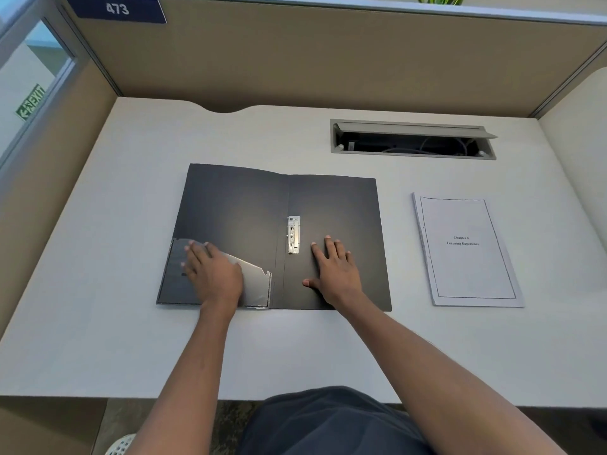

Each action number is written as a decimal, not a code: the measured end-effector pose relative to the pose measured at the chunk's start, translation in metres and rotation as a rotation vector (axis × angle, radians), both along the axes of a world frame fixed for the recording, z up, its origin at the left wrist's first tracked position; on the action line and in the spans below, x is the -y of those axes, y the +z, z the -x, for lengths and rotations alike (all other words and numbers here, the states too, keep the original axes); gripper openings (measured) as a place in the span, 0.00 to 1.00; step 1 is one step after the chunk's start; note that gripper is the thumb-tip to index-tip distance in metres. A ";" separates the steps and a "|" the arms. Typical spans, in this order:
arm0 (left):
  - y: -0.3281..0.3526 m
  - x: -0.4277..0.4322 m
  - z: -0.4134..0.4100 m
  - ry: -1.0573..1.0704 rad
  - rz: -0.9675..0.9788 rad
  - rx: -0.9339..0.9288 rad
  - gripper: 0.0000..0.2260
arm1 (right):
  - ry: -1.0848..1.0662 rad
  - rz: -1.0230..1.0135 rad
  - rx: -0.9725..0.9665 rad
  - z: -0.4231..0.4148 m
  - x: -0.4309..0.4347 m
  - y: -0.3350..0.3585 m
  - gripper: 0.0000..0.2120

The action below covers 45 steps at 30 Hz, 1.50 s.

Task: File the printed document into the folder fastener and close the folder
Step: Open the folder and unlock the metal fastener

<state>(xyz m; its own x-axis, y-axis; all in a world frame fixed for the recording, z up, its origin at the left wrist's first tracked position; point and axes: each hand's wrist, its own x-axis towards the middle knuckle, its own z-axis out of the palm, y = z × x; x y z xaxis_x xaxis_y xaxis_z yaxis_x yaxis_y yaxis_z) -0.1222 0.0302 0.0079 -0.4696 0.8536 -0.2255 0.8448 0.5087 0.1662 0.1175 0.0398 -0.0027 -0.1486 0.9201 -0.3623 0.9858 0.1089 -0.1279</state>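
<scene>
pressing: both hands lie flat on the open folder (236, 205), which is spread dark-side-up on the desk (295, 349).
left hand: left hand (213, 274) rests palm down on the left cover, over the clear pocket (256, 284) at its near corner; fingers spread, holding nothing.
right hand: right hand (335, 274) rests palm down on the right cover, fingers wide, holding nothing, its fingertips just beside the fastener (293, 234).
fastener: metal strip just right of the fold, long axis running away from the person; whether its clasp is lifted or locked is too small to tell.
document: printed document (466, 251) lies flat on the desk to the right of the folder, apart from it, long axis also running away from the person, slightly tilted.
key relation: the document sits to the right of the right hand, so that hand looks the nearer one to fetch it; its left long edge faces the folder.
hard to make out: punch holes along that edge are barely visible; the sheet count is unclear.
stage: by my judgement filing has not begun.
</scene>
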 end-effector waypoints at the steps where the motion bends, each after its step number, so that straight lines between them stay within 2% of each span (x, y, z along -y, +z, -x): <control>1: -0.001 -0.002 -0.005 -0.023 -0.019 0.017 0.30 | 0.000 0.000 0.000 0.000 0.000 0.000 0.44; 3: -0.001 -0.008 -0.018 -0.091 -0.059 0.073 0.28 | 0.002 -0.003 0.002 0.000 0.000 0.000 0.44; 5: 0.002 -0.013 -0.031 -0.178 -0.044 0.098 0.31 | 0.001 0.000 -0.002 0.000 0.000 0.000 0.44; 12: 0.003 -0.031 -0.065 -0.310 0.162 0.095 0.43 | -0.014 -0.003 -0.015 0.001 -0.002 0.002 0.44; 16: 0.000 -0.033 -0.073 -0.309 0.230 0.121 0.49 | -0.007 -0.001 -0.007 0.001 -0.007 0.005 0.44; 20: 0.000 -0.033 -0.075 -0.292 0.241 0.123 0.52 | -0.008 -0.020 -0.035 0.001 -0.018 0.014 0.36; 23: 0.000 -0.033 -0.075 -0.299 0.228 0.109 0.51 | -0.089 -0.056 -0.158 0.009 -0.030 0.020 0.30; 27: -0.004 -0.035 -0.076 -0.308 0.171 0.082 0.50 | -0.200 -0.057 -0.278 0.029 -0.045 0.023 0.36; 35: -0.006 -0.036 -0.075 -0.301 0.151 0.146 0.46 | -0.227 -0.095 -0.177 0.041 -0.052 0.011 0.40; 45: -0.007 -0.038 -0.078 -0.280 0.154 0.172 0.42 | -0.262 -0.142 -0.122 0.049 -0.055 0.008 0.39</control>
<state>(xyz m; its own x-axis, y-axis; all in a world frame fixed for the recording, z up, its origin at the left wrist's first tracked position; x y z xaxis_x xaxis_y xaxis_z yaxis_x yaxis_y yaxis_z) -0.0443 0.0687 0.0005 -0.1664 0.8937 -0.4167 0.9213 0.2915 0.2574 0.0680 0.0952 0.0056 0.0658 0.9729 -0.2216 0.9610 -0.1216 -0.2482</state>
